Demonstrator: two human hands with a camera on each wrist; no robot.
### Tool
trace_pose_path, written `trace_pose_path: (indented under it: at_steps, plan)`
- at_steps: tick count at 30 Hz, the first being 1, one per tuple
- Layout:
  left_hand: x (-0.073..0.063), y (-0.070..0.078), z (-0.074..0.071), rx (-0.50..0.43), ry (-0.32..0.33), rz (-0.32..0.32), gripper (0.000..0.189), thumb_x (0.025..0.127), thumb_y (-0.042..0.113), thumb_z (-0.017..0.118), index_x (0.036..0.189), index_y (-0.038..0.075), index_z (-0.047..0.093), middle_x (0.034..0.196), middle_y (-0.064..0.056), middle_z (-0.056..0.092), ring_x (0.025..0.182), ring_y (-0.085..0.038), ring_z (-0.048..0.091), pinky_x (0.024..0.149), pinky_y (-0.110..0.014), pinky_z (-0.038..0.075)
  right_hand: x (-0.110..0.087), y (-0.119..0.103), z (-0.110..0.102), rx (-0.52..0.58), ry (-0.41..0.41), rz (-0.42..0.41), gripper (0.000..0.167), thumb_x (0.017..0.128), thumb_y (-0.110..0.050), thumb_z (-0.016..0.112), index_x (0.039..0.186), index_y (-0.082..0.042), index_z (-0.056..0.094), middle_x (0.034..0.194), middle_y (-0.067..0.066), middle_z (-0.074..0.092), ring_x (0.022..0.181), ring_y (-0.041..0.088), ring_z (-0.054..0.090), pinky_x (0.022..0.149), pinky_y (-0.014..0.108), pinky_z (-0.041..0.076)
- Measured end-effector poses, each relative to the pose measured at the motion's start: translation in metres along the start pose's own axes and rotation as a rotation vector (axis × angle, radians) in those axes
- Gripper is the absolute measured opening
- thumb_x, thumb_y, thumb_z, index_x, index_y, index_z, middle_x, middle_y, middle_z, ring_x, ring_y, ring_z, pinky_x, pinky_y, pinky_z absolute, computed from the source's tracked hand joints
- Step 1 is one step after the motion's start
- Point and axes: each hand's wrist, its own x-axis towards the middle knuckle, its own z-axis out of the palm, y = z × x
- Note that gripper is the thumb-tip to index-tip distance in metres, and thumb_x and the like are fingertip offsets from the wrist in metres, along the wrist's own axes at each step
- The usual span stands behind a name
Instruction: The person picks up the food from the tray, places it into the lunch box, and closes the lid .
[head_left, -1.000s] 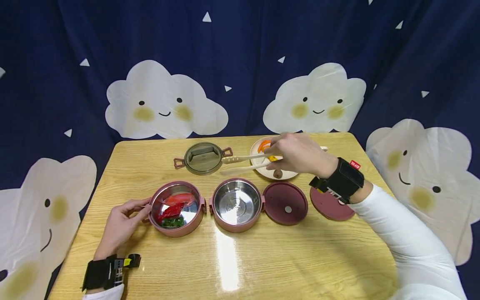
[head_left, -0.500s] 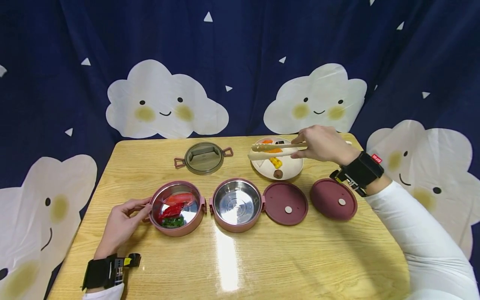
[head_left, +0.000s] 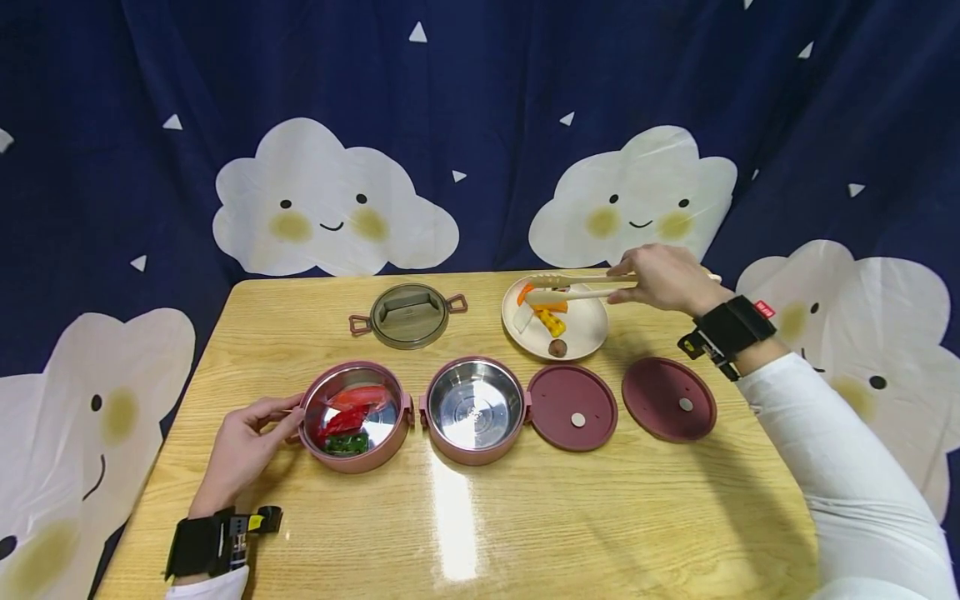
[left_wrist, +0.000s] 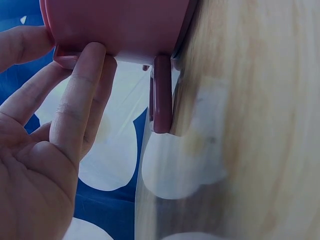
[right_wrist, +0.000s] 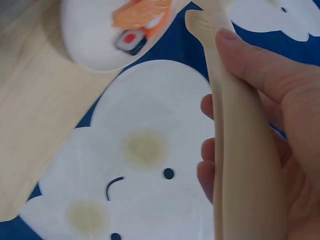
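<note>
My left hand [head_left: 242, 450] pinches the side handle of a pink steel-lined bowl [head_left: 352, 462]. Two red food pieces [head_left: 358, 398] and a green one [head_left: 347, 443] lie inside it. In the left wrist view the fingers [left_wrist: 75, 105] press the pink wall and handle tab. Beige tongs [head_left: 581, 287] are gripped by my right hand [head_left: 666, 277]. Their two tips hang apart over the far left part of a cream plate [head_left: 592, 325]. On that plate are a yellow piece [head_left: 551, 323], orange pieces [head_left: 551, 307], a white piece [head_left: 522, 317], a brown piece [head_left: 557, 347] and a sushi roll [right_wrist: 131, 41].
A second pink bowl [head_left: 474, 455] with a bare steel inside stands right of the first. Two maroon round lids [head_left: 573, 396] lie farther right. Behind the bowls is a glassy lid [head_left: 408, 329] with two handles. A dark blue curtain [head_left: 480, 100] hangs behind the wooden table [head_left: 360, 533].
My right hand with the tongs has moved right and back; the tong tips have shifted from in front of the plate to over it. My left hand has stayed on the bowl.
</note>
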Motion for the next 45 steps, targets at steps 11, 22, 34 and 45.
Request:
trace_pose_path:
  at_steps: [11, 22, 34, 45]
  plan:
    - [0.001, 0.001, -0.001, -0.01, -0.004, -0.007, 0.031, 0.102, 0.026, 0.072, 0.125, 0.006, 0.077, 0.105, 0.025, 0.074, 0.095, 0.013, 0.063, 0.087, -0.006, 0.046, -0.005, 0.011, 0.027, -0.034, 0.017, 0.026, 0.046, 0.081, -0.039, 0.091, 0.117, -0.011, 0.082, 0.109, 0.009, 0.079, 0.095, 0.031, 0.073, 0.065, 0.047, 0.055]
    - [0.001, 0.001, -0.001, -0.055, 0.002, -0.023, 0.029, 0.1, 0.021, 0.075, 0.124, 0.005, 0.078, 0.104, 0.023, 0.075, 0.096, 0.014, 0.064, 0.089, -0.005, 0.045, -0.011, 0.011, 0.035, -0.077, 0.03, 0.013, 0.045, 0.082, -0.038, 0.091, 0.117, -0.011, 0.082, 0.105, 0.01, 0.078, 0.088, 0.029, 0.07, 0.061, 0.043, 0.053]
    - [0.001, 0.003, -0.001, -0.039, 0.004, -0.022, 0.029, 0.1, 0.021, 0.075, 0.124, 0.006, 0.078, 0.108, 0.013, 0.078, 0.097, 0.014, 0.063, 0.089, -0.006, 0.046, -0.01, 0.003, 0.04, -0.146, 0.041, -0.021, 0.036, 0.084, -0.035, 0.089, 0.111, -0.012, 0.083, 0.089, 0.007, 0.073, 0.074, 0.024, 0.067, 0.055, 0.041, 0.049]
    - [0.001, 0.003, -0.002, -0.007, 0.001, -0.036, 0.03, 0.1, 0.025, 0.074, 0.125, 0.009, 0.078, 0.111, 0.005, 0.08, 0.097, 0.015, 0.061, 0.089, -0.009, 0.045, -0.008, 0.001, 0.033, -0.167, 0.041, -0.035, 0.022, 0.087, -0.03, 0.086, 0.103, -0.014, 0.082, 0.084, 0.006, 0.068, 0.07, 0.021, 0.06, 0.05, 0.038, 0.045]
